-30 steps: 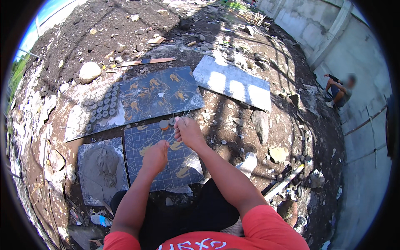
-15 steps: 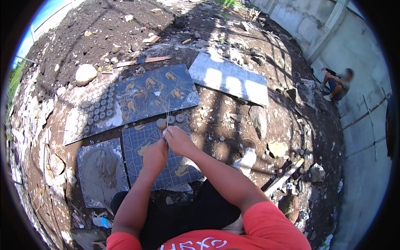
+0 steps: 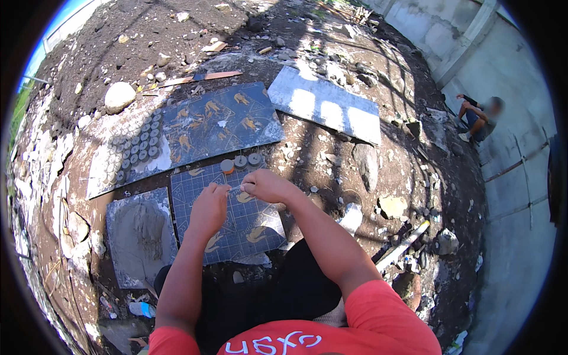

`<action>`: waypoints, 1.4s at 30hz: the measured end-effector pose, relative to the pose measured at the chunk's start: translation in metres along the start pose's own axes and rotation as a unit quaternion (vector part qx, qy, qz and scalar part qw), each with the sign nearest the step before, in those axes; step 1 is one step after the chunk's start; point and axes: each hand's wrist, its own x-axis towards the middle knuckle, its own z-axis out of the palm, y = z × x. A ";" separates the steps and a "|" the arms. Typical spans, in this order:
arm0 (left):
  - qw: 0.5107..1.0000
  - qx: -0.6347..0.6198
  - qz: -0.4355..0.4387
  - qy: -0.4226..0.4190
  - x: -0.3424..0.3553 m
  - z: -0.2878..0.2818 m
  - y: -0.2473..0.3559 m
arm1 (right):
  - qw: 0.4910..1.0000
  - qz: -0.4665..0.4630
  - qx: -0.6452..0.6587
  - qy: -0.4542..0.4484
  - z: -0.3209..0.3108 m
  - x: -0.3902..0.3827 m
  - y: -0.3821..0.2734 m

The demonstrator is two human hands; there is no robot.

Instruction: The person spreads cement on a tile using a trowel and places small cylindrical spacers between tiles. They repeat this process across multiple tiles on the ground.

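Above a dark gridded board (image 3: 189,186), my left hand (image 3: 208,210) and my right hand (image 3: 267,186) face each other a short way apart. Both are closed in a pinch on a thin wire (image 3: 235,188) that spans the gap between the fingertips. Just beyond them, at the board's far edge, sit an orange round mould (image 3: 227,169) topped with grey and two grey concrete discs (image 3: 254,160). A mound of wet grey mortar (image 3: 141,228) lies on a smaller board to the left.
Rows of grey discs (image 3: 141,142) cover the left end of a long patterned board (image 3: 222,121). A pale board (image 3: 325,106) lies farther right. Rocks, a large stone (image 3: 120,96) and a pole (image 3: 402,244) are around. Another person (image 3: 478,120) sits by the wall.
My hands have moved apart from being stacked together. The wire, which stuck up away from me, now lies crosswise between them.
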 end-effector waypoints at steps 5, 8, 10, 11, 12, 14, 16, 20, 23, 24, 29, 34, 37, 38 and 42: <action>0.997 0.002 0.024 0.080 -0.001 -0.001 0.001 | 0.998 -0.005 0.061 0.018 -0.005 -0.002 -0.002; 0.995 0.039 0.054 0.080 0.000 0.002 -0.002 | 0.999 -0.006 0.026 -0.022 0.005 0.002 -0.007; 0.995 0.072 0.054 0.047 0.000 0.001 -0.005 | 0.999 -0.005 0.013 -0.038 0.011 0.002 -0.010; 0.996 0.067 0.047 0.042 0.001 0.001 -0.007 | 0.999 -0.020 0.008 -0.029 0.013 0.003 -0.012; 0.997 0.061 0.040 0.036 0.000 0.001 -0.007 | 0.999 -0.036 0.006 -0.019 0.016 0.003 -0.013; 0.998 0.044 0.029 0.029 0.000 0.002 -0.008 | 0.998 -0.045 -0.034 -0.011 0.018 0.004 -0.014; 1.000 0.019 0.015 0.016 -0.001 0.002 -0.007 | 0.994 -0.030 -0.102 -0.021 0.022 0.004 -0.016; 0.999 -0.014 -0.028 -0.013 -0.003 -0.001 -0.009 | 0.988 -0.037 -0.152 -0.008 0.031 0.006 -0.020; 0.996 -0.020 -0.063 -0.056 -0.003 -0.003 -0.015 | 0.986 -0.042 -0.159 0.015 0.041 0.008 -0.021; 0.996 -0.006 -0.071 -0.059 -0.002 -0.001 -0.015 | 0.985 -0.036 -0.166 0.021 0.044 0.009 -0.022; 0.996 0.011 -0.092 -0.005 -0.003 0.020 -0.018 | 0.978 -0.003 -0.202 0.062 0.058 0.013 -0.024; 0.990 -0.008 -0.137 0.018 -0.006 0.035 -0.017 | 0.973 0.060 -0.192 0.111 0.082 0.017 -0.031; 0.982 0.026 -0.183 -0.042 0.001 0.026 -0.027 | 0.970 0.062 -0.196 0.129 0.082 0.023 -0.030; 0.987 0.027 -0.150 -0.045 0.000 0.021 -0.031 | 0.988 0.074 -0.108 0.081 0.078 0.023 -0.027; 0.997 -0.043 -0.044 -0.046 -0.003 -0.003 -0.046 | 0.948 0.157 0.271 -0.060 0.048 0.022 -0.015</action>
